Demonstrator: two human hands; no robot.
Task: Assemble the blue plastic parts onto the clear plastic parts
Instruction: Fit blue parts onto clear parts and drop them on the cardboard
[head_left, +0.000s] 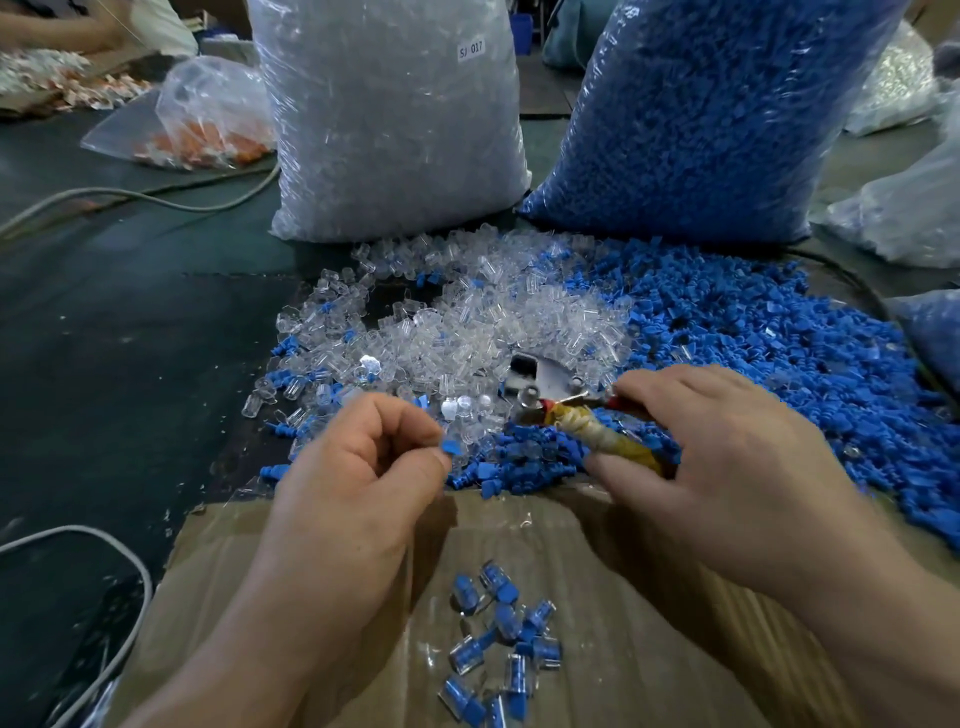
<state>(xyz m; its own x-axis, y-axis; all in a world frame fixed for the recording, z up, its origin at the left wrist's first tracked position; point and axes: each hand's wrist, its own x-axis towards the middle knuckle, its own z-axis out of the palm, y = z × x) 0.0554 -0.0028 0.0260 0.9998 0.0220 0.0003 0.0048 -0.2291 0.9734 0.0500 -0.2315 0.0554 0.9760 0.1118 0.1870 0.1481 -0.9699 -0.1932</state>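
Note:
A heap of clear plastic parts lies mid-table, with a spread of blue plastic parts to its right and front. My left hand pinches one small blue part between thumb and forefinger. My right hand grips pliers by their tape-wrapped handle, the metal jaws pointing left over the clear heap. Several joined blue-and-clear pieces lie on a cardboard sheet below my hands.
Two tall bags stand behind the heaps: one of clear parts, one of blue parts. A smaller bag with orange pieces sits far left. Grey cables cross the dark table. Another person's arm shows at top left.

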